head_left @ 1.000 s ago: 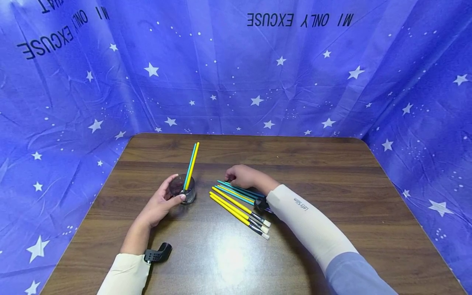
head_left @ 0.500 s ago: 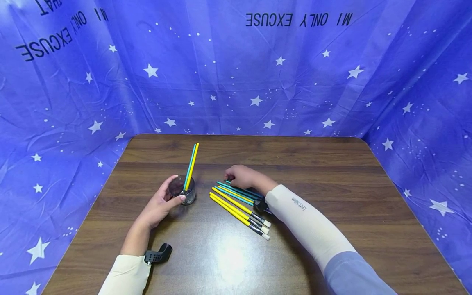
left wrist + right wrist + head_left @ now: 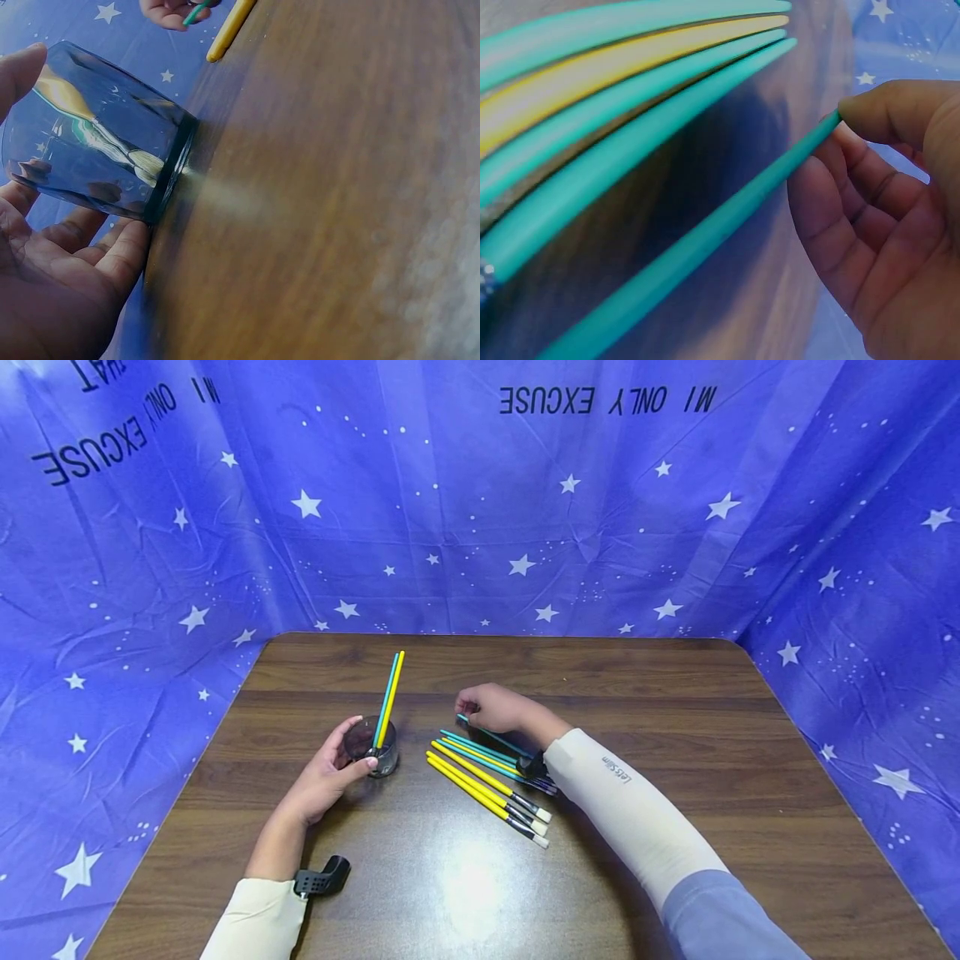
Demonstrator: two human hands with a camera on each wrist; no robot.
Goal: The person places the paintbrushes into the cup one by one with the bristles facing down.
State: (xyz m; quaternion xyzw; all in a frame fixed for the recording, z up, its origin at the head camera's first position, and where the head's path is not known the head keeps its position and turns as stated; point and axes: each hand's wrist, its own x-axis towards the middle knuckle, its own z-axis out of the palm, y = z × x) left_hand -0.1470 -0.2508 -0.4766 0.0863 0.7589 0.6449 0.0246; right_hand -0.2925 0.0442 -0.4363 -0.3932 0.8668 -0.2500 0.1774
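My left hand [image 3: 327, 774] grips a clear dark-tinted glass [image 3: 386, 762] standing on the table, thumb on the near side and fingers round the far side. Two paintbrushes lean inside it, bristles down: one with a yellow handle [image 3: 393, 697], one with a teal handle [image 3: 386, 698]. In the left wrist view their pale bristles [image 3: 146, 166] show near the glass base. My right hand [image 3: 495, 706] pinches the handle end of a teal paintbrush [image 3: 705, 236] between thumb and fingers, apart from the other brushes. Its bristle end is hidden behind my wrist in the head view.
Several yellow-handled paintbrushes [image 3: 468, 785] lie on the wooden table [image 3: 637, 685] between my hands. More teal and yellow brushes [image 3: 592, 142] lie beside them, partly under my right wrist camera. A blue star-patterned curtain [image 3: 450, 510] hangs around the table.
My right hand has moved slightly up and away from the row, drawing a teal paintbrush apart from the others. The left hand and glass have stayed put.
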